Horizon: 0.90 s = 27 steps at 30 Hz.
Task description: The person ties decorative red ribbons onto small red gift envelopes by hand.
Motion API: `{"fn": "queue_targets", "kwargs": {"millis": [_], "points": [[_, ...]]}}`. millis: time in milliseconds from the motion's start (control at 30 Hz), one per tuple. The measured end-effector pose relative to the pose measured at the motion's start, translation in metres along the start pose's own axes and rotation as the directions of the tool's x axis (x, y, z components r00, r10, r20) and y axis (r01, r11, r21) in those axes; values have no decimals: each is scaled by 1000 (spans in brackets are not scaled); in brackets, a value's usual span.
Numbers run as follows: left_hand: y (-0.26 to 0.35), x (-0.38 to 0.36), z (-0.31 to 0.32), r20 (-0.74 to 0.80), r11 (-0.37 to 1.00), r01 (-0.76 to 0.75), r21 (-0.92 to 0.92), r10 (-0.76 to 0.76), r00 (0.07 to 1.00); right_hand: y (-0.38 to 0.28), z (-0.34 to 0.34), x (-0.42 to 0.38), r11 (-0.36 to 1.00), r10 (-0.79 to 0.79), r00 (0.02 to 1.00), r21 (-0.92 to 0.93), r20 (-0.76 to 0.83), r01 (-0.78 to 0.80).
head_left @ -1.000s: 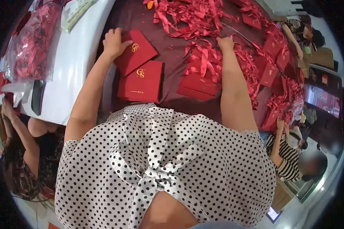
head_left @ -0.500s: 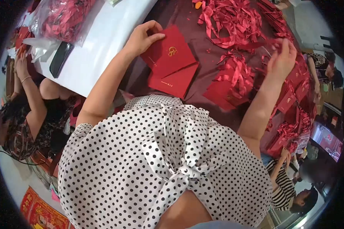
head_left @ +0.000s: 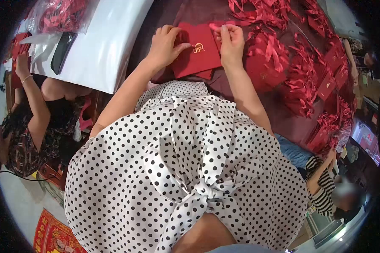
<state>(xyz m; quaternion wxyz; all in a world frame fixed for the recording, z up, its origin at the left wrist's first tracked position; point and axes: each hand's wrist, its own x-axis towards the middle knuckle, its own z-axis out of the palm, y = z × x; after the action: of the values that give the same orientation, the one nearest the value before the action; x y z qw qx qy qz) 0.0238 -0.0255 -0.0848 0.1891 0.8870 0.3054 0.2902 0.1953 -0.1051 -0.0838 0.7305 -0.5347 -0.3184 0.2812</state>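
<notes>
My left hand (head_left: 166,47) grips the left edge of a red card (head_left: 194,59) with a gold emblem, thumb on its face. Another red card lies mostly hidden below it, a corner showing at the lower edge. At the card's upper right, my right hand (head_left: 232,44) pinches a red ribbon (head_left: 215,27) between thumb and fingers. To the right of that hand, red cards (head_left: 261,76) lie under a bunch of red ribbons (head_left: 268,52).
More red ribbons (head_left: 261,10) and ribboned cards (head_left: 327,86) cover the dark red cloth at right. On the left, a black phone (head_left: 64,52) and a plastic bag of red items (head_left: 57,19) rest on a white surface. People sit at both sides.
My right hand has come left from the ribbon pile to the card, bringing a ribbon. The card under my left hand now lies straighter over the lower one. The view has shifted slightly.
</notes>
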Motion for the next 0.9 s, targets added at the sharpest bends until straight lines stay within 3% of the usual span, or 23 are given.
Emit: {"fn": "queue_targets", "kwargs": {"millis": [67,100,167,267,333,433,500,533,600,733,800,867,900], "points": [[-2,-7,8,66,989,66,133,-75,995,2,-7,-1,980,-23,999,-199,41,30],[-1,-7,10,69,989,60,132,-70,995,11,-18,1,862,-31,997,-504,64,59],[4,-4,18,-81,983,93,158,-81,993,29,-17,-7,971,9,999,-240,35,-1],[-3,16,22,33,963,34,267,-45,998,29,-16,-15,957,6,1000,-291,2,-5],[-2,22,18,109,960,83,269,-116,987,26,-14,-19,957,-2,1000,-291,-9,-1],[6,26,9,135,987,91,131,-109,985,24,-16,-23,954,-6,1000,-300,21,12],[9,29,-2,321,979,174,-105,-132,938,20,-17,-27,978,58,998,-199,-19,-60],[11,28,-6,324,979,171,-108,-128,937,17,-19,-30,978,58,998,-200,-25,-62],[16,23,-14,289,992,2,-129,36,957,4,-19,-34,985,65,998,-157,-2,-65],[18,15,-24,225,970,-17,-244,73,972,-17,-30,-38,962,-64,997,-263,32,70],[18,12,-27,297,962,-88,-258,166,940,-25,-38,-34,943,-122,992,-310,10,119],[19,8,-24,263,963,-141,-228,200,944,-34,-41,-33,944,-154,987,-302,-43,134],[14,11,-23,153,965,-142,-219,178,972,-39,-42,-33,934,-195,978,-318,-67,164]]}}
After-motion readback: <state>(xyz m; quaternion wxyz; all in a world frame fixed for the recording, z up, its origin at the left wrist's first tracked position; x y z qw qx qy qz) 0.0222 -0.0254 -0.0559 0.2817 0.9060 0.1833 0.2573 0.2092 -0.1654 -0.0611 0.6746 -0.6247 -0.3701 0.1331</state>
